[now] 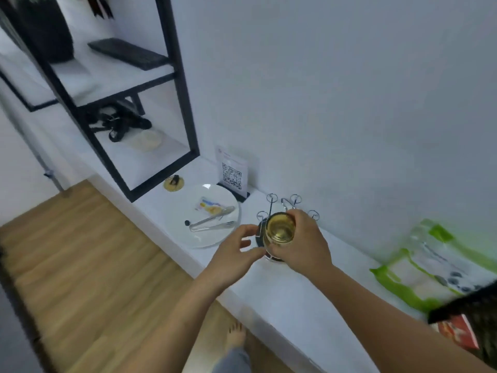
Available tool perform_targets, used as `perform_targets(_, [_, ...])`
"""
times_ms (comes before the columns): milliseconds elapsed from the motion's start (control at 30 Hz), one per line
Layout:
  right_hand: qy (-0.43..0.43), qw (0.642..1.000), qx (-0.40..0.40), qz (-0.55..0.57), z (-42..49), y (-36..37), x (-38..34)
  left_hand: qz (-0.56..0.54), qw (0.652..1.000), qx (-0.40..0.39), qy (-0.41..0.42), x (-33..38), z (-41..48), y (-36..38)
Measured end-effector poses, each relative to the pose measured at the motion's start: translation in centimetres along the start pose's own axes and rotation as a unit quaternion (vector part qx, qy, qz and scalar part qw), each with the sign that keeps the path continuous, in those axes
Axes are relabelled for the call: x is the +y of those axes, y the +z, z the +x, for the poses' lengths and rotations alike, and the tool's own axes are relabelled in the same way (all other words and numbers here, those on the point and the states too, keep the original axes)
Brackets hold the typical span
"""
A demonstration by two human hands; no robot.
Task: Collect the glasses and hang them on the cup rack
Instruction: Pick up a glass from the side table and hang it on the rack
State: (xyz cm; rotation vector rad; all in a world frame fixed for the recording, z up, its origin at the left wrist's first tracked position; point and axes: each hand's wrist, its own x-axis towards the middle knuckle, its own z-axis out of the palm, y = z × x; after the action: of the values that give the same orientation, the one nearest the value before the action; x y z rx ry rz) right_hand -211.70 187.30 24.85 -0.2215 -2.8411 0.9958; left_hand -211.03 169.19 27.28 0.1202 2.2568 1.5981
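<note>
A yellowish clear glass (279,228) is held over the cup rack (293,201), its round end facing me. My right hand (301,243) is shut around its side. The rack is a metal stand with several looped wire arms rising from a dark base, which my hands mostly hide. My left hand (236,254) hovers just left of the glass, fingers spread and curled, at the rack's base; I cannot tell whether it touches it. No other glass shows on the rack's arms.
A white plate (188,211) with tongs and wrappers lies left of the rack. A QR-code stand (232,175) leans at the wall. A black-framed shelf unit (185,103) stands further left. Green packets (419,267) lie on the white counter at right. The counter's edge drops to wooden floor.
</note>
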Motion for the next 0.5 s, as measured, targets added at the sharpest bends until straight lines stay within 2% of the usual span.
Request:
perform_targets(133, [0.071,0.997,0.0,-0.019,3.7,2.1,0.5,0.079,0.995,-0.061,0.006,-0.8,8.5,-1.3])
perform_targets(233, [0.119,0.992,-0.03,-0.032,5.0,3.6,1.2,0.138,0.984,-0.115,0.009,-1.6,12.4,-1.4])
perform_targets(500, [0.228,0.967,-0.1,-0.052,5.8,7.1,3.0,0.166,0.96,-0.223,0.005,-4.3,16.3,0.2])
